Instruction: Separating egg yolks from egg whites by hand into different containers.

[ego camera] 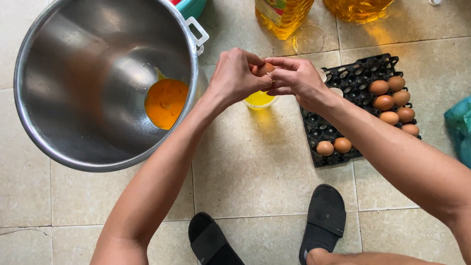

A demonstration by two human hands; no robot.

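Although both hands meet over it, the brown egg shows only as a small patch of shell between them, so whether it is whole or cracked cannot be told. The left hand and the right hand each have their fingers closed on the egg, gripping it from either side. Directly beneath them, a small cup of yellow liquid is mostly covered by the hands, only its lower rim showing. At 9 o'clock from the hands stands a large steel pot on the tiled floor, with orange yolks pooled at its bottom; its upper rim is cut off by the frame. At 3 o'clock lies a black egg tray holding brown eggs along its far and near edges, many cups bare. At 12 o'clock, two bottles of yellow oil are cut off at the top. A blue-green bag is clipped by the right edge. At 6 o'clock, two black sandals rest on open tiles between pot and tray.
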